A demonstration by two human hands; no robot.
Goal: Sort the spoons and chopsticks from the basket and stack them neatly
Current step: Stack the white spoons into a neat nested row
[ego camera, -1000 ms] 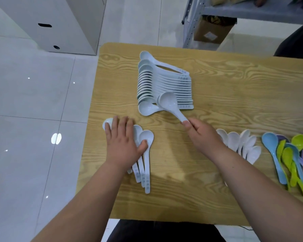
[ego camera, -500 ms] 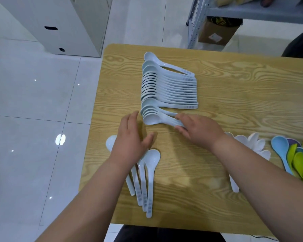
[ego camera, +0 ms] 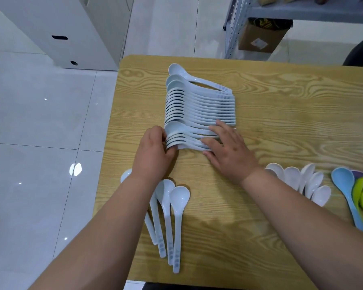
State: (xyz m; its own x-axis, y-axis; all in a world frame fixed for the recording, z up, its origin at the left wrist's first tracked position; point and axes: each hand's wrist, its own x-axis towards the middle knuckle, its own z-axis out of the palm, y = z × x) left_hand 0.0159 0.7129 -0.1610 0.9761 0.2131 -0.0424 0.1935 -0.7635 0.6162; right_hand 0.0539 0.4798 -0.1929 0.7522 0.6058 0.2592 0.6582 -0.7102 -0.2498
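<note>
Far left: tiled floor [ego camera: 40,122] w/ a white cabinet [ego camera: 71,34] at the back. The wooden table [ego camera: 281,122] fills the rest of the view.

At the table's near-left corner lie the loose spoons [ego camera: 170,216], pale blue, fanned flat, bowls away from the person, handles toward the near edge; the left forearm crosses over part of them.

Just beyond, the left hand [ego camera: 153,155] sits at the bowl end of the spoon row [ego camera: 197,107]. Its fingers are curled round the bowls of the nearest spoons, thumb tucked under the near side.

The spoon row is a long run of pale-blue spoons nested on edge, approx. mid-table, bowls left, handles right, running from the far edge toward the person.

The right hand [ego camera: 228,151] lies flat on the handle ends of the row's near spoons, fingers straight and spread, pressing, not clasping.

Right of that wrist: white spoons [ego camera: 302,181], overlapped in a fan. At the right edge: coloured spoons [ego camera: 360,197], blue, green, purple, piled together.

Back right, on the floor: a metal shelf rack [ego camera: 235,28] w/ a cardboard box [ego camera: 260,36] under it.
</note>
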